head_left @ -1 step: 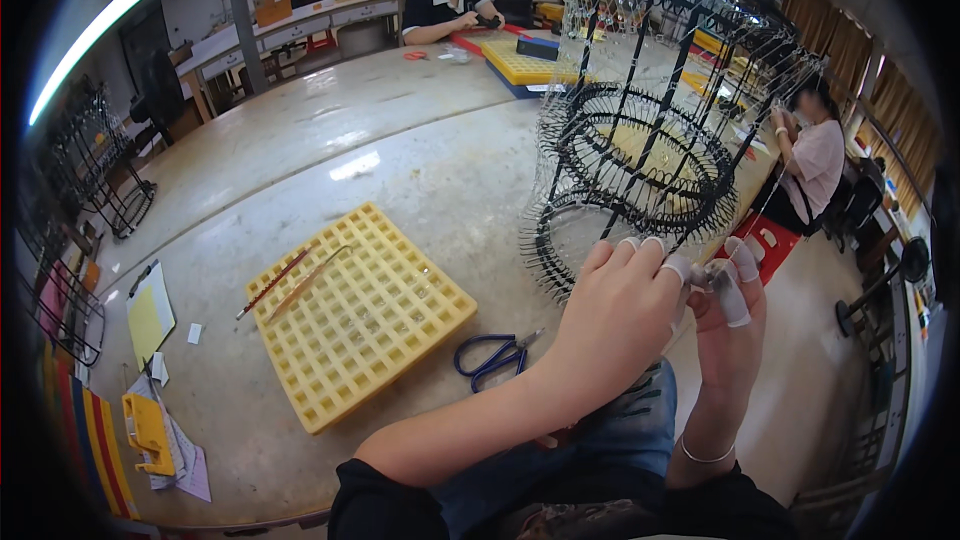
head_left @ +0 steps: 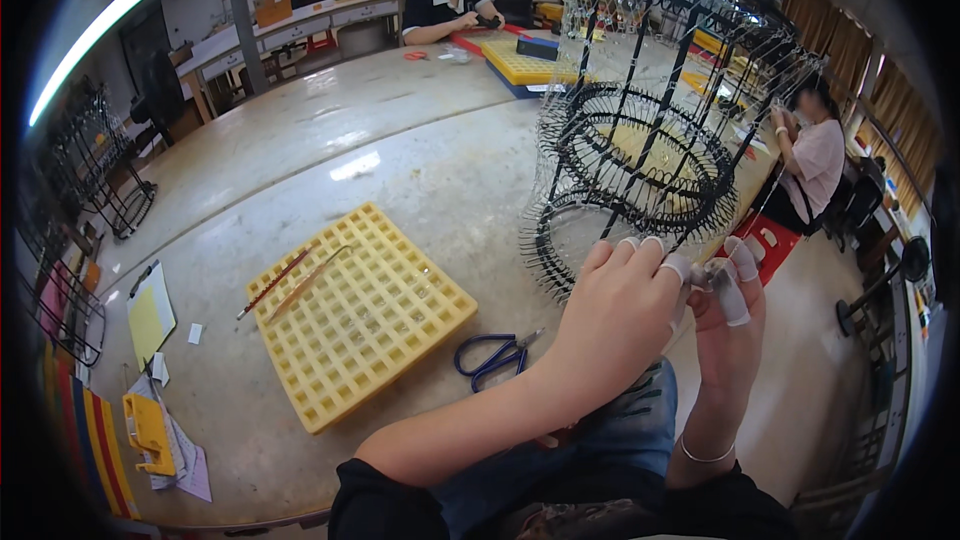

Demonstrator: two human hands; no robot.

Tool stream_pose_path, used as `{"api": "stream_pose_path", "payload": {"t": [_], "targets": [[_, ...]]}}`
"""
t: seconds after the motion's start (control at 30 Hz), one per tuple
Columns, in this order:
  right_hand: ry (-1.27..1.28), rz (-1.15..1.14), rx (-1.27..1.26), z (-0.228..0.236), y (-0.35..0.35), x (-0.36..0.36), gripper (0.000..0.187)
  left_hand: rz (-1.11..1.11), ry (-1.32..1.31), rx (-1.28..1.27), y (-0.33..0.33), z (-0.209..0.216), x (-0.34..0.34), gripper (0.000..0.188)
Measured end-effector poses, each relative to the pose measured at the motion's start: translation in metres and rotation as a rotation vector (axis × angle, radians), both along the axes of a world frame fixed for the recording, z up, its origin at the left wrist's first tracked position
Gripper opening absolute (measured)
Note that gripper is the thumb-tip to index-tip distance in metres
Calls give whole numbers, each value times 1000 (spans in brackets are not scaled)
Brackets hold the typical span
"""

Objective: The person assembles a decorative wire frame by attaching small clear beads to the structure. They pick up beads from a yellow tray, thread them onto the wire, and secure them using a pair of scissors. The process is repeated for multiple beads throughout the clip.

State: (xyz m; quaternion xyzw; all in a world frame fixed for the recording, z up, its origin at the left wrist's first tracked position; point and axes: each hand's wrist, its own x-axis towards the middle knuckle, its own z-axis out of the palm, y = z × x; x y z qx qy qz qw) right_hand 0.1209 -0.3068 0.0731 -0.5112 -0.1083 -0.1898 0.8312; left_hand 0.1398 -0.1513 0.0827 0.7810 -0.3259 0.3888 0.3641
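Note:
My left hand (head_left: 622, 302) and my right hand (head_left: 728, 312) meet in front of the black wire rack, fingers pinched close together. White finger covers wrap several fingertips on both. What lies between the fingers is too small to make out; a faint thin strand seems to rise from my right fingers. Just behind the hands stands the round tiered black rack (head_left: 655, 145), its rings set with many small hooks and hung with fine silvery chains. Left of my left forearm, blue-handled pliers (head_left: 490, 358) lie on the table.
A yellow grid tray (head_left: 362, 315) carries a dark red stick (head_left: 275, 283) and a tweezer-like tool (head_left: 310, 283). At the left are a clipboard (head_left: 150, 315) and a yellow holder (head_left: 148, 432). Two people sit farther off; a yellow tray stack (head_left: 520, 65) stands near one. More racks (head_left: 110, 165) stand left.

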Motion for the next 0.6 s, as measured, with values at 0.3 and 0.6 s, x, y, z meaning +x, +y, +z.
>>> {"api": "stream_pose_path", "payload": {"t": [0.3,0.6], "targets": [[-2,44,102,0,1,-1,36,-186,320,-150,2,2,0,11],[-2,102,104,0,-5,-3,36,-306,497,-218,8,12,-4,13]]}}
